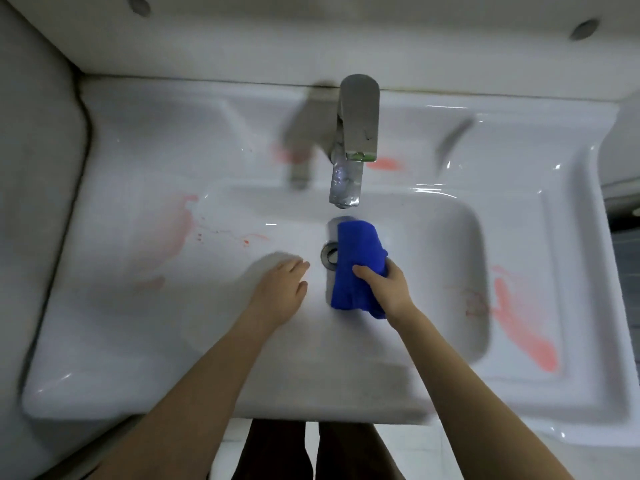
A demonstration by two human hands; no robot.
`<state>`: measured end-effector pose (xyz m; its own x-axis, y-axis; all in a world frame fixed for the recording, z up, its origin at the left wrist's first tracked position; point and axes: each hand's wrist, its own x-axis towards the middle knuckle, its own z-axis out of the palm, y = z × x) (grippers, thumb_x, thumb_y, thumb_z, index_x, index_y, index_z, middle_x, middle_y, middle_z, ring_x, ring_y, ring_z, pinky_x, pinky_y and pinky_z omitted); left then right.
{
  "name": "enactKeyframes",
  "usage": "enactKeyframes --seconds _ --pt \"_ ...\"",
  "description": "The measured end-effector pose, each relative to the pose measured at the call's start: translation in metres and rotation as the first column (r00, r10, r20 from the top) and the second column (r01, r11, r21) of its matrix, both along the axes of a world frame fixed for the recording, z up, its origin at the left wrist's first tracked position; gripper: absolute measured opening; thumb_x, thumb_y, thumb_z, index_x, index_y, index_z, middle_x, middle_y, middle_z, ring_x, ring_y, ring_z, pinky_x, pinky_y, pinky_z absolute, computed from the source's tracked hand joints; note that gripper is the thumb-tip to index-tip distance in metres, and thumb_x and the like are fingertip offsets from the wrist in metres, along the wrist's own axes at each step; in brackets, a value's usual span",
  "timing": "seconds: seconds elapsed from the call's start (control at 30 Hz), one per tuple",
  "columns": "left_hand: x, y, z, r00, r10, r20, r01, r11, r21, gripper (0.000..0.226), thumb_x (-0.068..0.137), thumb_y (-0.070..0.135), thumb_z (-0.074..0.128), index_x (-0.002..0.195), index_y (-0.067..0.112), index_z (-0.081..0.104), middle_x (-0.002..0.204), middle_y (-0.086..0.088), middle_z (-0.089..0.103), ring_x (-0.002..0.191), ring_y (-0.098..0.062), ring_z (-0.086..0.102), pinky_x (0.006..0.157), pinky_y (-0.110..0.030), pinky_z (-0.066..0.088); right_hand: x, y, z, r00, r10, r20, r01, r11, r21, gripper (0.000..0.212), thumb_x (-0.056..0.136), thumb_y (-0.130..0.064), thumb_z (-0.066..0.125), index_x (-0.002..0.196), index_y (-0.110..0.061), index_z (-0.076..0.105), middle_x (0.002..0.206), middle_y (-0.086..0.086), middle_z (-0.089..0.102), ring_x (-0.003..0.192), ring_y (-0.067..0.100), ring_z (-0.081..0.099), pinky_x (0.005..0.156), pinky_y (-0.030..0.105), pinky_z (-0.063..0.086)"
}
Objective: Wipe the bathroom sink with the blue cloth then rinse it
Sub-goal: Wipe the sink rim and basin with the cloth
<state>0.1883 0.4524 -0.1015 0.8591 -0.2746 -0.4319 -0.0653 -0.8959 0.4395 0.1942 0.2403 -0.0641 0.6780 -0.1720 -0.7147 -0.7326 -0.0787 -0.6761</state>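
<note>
A white bathroom sink [145,334] fills the view, with pink-red smears on its left deck, right deck and behind the basin. My right hand [388,289] grips a bunched blue cloth [356,261] over the basin, just right of the metal drain [329,254], which the cloth partly covers. The cloth hangs below the chrome faucet [353,140] spout. My left hand [280,289] lies open in the basin left of the drain, fingers straight and holding nothing. I cannot tell whether water is running.
A grey surface [38,168] borders the sink on the left. A white ledge [346,39] runs behind the faucet. Part of a white fixture [623,150] shows at the right edge. Dark trouser legs [311,452] stand below the sink's front rim.
</note>
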Motion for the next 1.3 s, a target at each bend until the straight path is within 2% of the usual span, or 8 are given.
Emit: enactKeyframes --seconds 0.37,0.53,0.63,0.8,0.9,1.07,1.2,1.3 --pt "-0.077 0.115 0.119 0.806 0.481 0.346 -0.444 0.877 -0.184 0.045 0.094 0.028 0.033 0.113 0.005 0.066 0.109 -0.010 0.067 0.104 -0.022 0.056 0.090 -0.024 0.041 -0.003 0.061 0.098 0.910 0.268 0.316 -0.306 0.949 0.078 0.029 0.088 -0.013 0.069 0.112 -0.024 0.057 0.103 -0.002 0.069 0.090 0.017 0.067 0.059 0.018 0.054" --pt "-0.126 0.167 0.104 0.713 0.577 0.397 -0.606 0.793 -0.063 0.037 0.091 0.023 0.039 0.108 0.004 0.068 0.104 -0.011 0.069 0.094 -0.032 0.063 0.088 -0.034 0.042 0.028 0.123 0.108 0.776 0.485 0.403 -0.443 0.874 -0.198 0.038 0.081 -0.028 0.072 0.111 -0.021 0.051 0.096 -0.006 0.064 0.087 0.021 0.063 0.069 0.037 0.055" --pt "-0.154 0.181 0.091 0.677 0.598 0.429 -0.645 0.763 -0.044 0.035 0.088 0.026 0.045 0.101 0.009 0.072 0.103 -0.006 0.071 0.095 -0.026 0.064 0.099 -0.038 0.041 0.059 0.163 0.109 0.660 0.581 0.476 -0.458 0.814 -0.357 0.040 0.085 -0.021 0.068 0.118 -0.018 0.045 0.090 -0.014 0.058 0.079 0.011 0.059 0.061 0.030 0.049" --pt "-0.179 0.199 0.077 0.658 0.480 0.580 -0.547 0.834 -0.069 0.032 0.089 0.025 0.046 0.091 0.008 0.073 0.095 -0.006 0.073 0.089 -0.023 0.065 0.097 -0.040 0.046 0.121 0.234 0.075 0.384 0.855 0.350 -0.623 0.519 -0.585 0.026 0.092 -0.031 0.059 0.111 -0.016 0.050 0.090 -0.002 0.058 0.081 0.023 0.059 0.063 0.027 0.041" --pt "-0.187 0.212 0.066 0.606 0.421 0.675 -0.530 0.847 -0.052 0.038 0.091 0.024 0.042 0.091 0.005 0.075 0.094 -0.009 0.072 0.089 -0.022 0.060 0.096 -0.039 0.044 0.134 0.266 0.051 0.290 0.926 0.242 -0.379 0.344 -0.859 0.046 0.091 -0.035 0.057 0.128 -0.010 0.047 0.112 0.011 0.055 0.097 0.030 0.053 0.073 0.037 0.046" --pt "-0.184 0.212 0.052 0.526 0.406 0.747 -0.526 0.846 -0.090 0.054 0.095 0.027 0.029 0.084 0.006 0.077 0.086 -0.010 0.074 0.082 -0.022 0.057 0.080 -0.033 0.040 0.119 0.304 0.034 0.282 0.918 0.280 -0.286 0.359 -0.889 0.049 0.089 -0.039 0.057 0.131 -0.015 0.049 0.115 0.009 0.053 0.096 0.027 0.052 0.069 0.036 0.045" --pt "-0.184 0.215 0.046 0.510 0.394 0.765 -0.513 0.853 -0.097 0.060 0.097 0.031 0.024 0.083 0.007 0.077 0.085 -0.009 0.074 0.081 -0.022 0.057 0.075 -0.035 0.042 0.127 0.320 0.037 0.377 0.839 0.393 -0.355 0.523 -0.775 0.035 0.088 -0.056 0.054 0.104 -0.025 0.059 0.099 -0.008 0.052 0.091 0.020 0.056 0.064 0.030 0.037" --pt "-0.184 0.214 0.046 0.509 0.383 0.771 -0.500 0.860 -0.097 0.058 0.096 0.031 0.025 0.084 0.008 0.076 0.085 -0.009 0.074 0.077 -0.024 0.059 0.073 -0.035 0.043 0.083 0.316 0.039 0.248 0.867 0.432 -0.463 0.498 -0.733 0.029 0.087 -0.050 0.060 0.101 -0.025 0.064 0.095 -0.006 0.057 0.088 0.020 0.058 0.065 0.032 0.045"
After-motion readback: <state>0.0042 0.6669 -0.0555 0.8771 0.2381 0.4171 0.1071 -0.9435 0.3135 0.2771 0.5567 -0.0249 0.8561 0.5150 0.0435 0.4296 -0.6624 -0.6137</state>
